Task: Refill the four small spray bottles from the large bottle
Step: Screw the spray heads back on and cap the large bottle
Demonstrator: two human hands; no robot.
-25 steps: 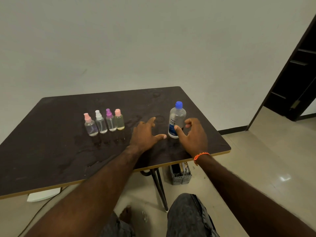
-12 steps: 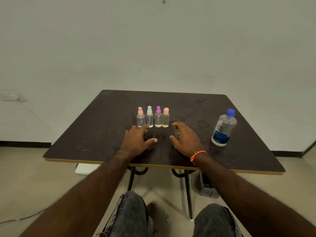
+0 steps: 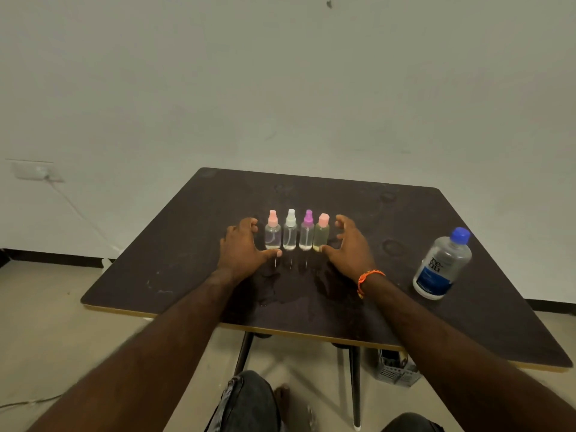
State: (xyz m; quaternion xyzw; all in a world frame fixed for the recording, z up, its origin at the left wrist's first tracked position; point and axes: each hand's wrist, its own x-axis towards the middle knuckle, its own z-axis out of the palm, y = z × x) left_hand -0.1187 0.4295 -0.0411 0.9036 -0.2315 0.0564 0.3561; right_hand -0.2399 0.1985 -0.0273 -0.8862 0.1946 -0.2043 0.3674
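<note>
Several small clear spray bottles stand in a tight row on the dark table (image 3: pixel 436 319): a pink-capped one (image 3: pixel 272 233), a white-capped one (image 3: pixel 290 233), a purple-capped one (image 3: pixel 306 233) and a pink-capped one with yellowish liquid (image 3: pixel 321 235). My left hand (image 3: pixel 241 249) is open just left of the row, thumb reaching in front of it. My right hand (image 3: pixel 350 247) is open just right of the row, thumb near the yellowish bottle's base. The large clear bottle (image 3: pixel 441 266), blue cap and blue label, stands apart at the right.
Wet patches shine on the table in front of the bottles. A grey basket (image 3: pixel 396 369) sits on the floor under the table's right side. A wall socket with a cable (image 3: pixel 37 173) is at the left. My knees are below the near edge.
Both hands have left the large bottle's area and moved forward to flank the row of small bottles. The view has swung so the row is centred and the large bottle lies to the right.
</note>
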